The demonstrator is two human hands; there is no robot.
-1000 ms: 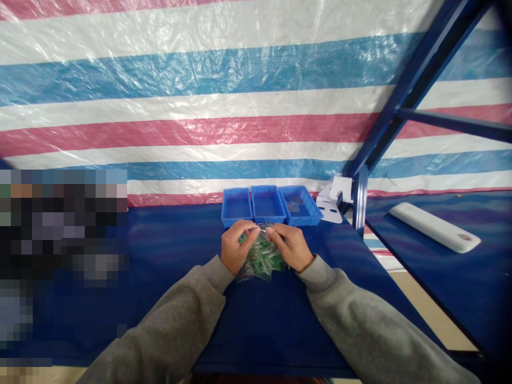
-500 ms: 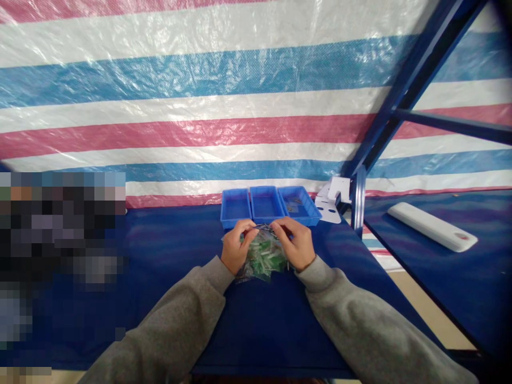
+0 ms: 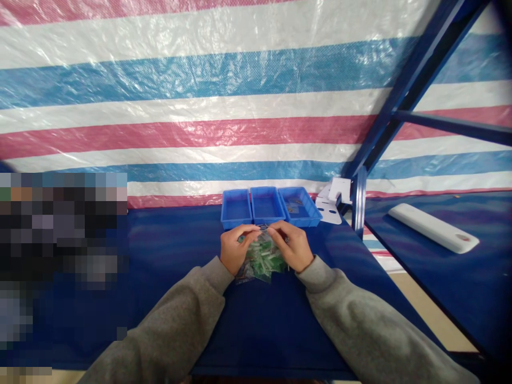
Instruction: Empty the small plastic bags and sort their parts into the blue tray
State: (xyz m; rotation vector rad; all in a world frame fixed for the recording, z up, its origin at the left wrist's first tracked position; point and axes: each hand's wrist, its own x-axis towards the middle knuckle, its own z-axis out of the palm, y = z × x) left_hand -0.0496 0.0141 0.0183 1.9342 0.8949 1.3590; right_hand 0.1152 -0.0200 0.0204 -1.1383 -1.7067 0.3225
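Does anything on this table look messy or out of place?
Only the white pieces just right of the blue trays seem untidy: they overlap at odd angles, while the trays stand in a row. I see nothing spilled, though the clear bag is hard to see into and the left side is pixelated.

Striped tarpaulin (image 3: 192, 133) behind blue table (image 3: 172, 242)

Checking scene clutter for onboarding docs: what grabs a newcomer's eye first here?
Most likely the glossy red, white and blue striped plastic sheet, filling the background. Next, at lower centre, the bare left hand and right hand pinch the upper edge of a clear plastic bag with green contents. Just beyond the hands stand three blue rectangular plastic trays in a row.
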